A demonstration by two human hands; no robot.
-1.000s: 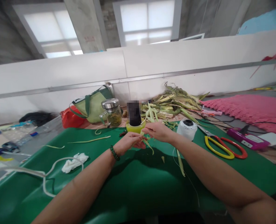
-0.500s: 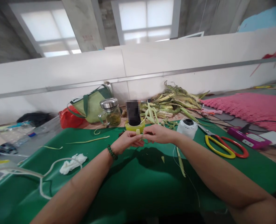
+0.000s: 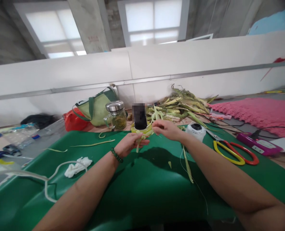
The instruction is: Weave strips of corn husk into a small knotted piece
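In the head view, my left hand (image 3: 128,144) pinches a small folded piece of pale green corn husk (image 3: 138,144) above the green mat (image 3: 142,189). A green bead bracelet (image 3: 116,155) circles that wrist. Up and to the right, my right hand (image 3: 167,129) has its fingers curled together in a pinch; whatever is between the fingertips is too small to make out. Just behind both hands stands a dark upright object on a yellow-green base (image 3: 147,131), partly hidden. Right of my right hand is a white thread spool (image 3: 195,132), with a thin thread trailing over the mat.
Scissors with yellow and red handles (image 3: 236,154) lie at the right, near a purple power strip (image 3: 258,144). Behind are a husk pile (image 3: 185,104), a lidded glass jar (image 3: 115,115) and a green bag (image 3: 100,109). White tissue (image 3: 78,166) and a white cable (image 3: 47,186) lie left.
My hands were together at the husk piece; my right hand has moved up and to the right, away from my left. More of the husk now shows in my left fingers.
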